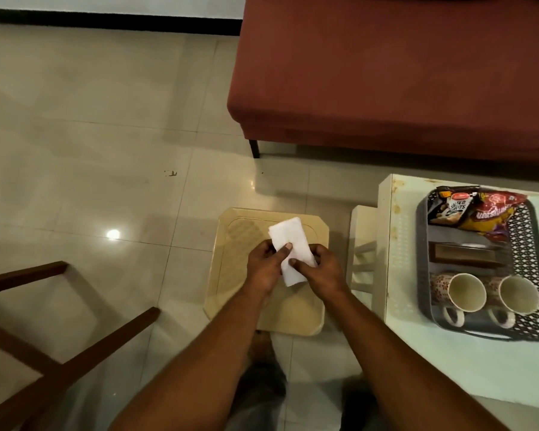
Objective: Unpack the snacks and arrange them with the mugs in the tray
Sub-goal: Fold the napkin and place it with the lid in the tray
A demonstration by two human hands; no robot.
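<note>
Head view: tray (423, 244) well right of hands (293, 262).

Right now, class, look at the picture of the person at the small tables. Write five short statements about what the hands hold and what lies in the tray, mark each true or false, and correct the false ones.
1. Both hands grip the folded white paper napkin above the beige plastic stool. True: left hand, right hand.
2. The dark grey perforated plastic tray sits on the red upholstered sofa. False: it sits on the pale green table.
3. The two cream floral mugs stand upright. False: they lie on their sides.
4. Snack packets lie at the tray's far end. True.
5. The brown rectangular box lies between packets and mugs. True.
</note>
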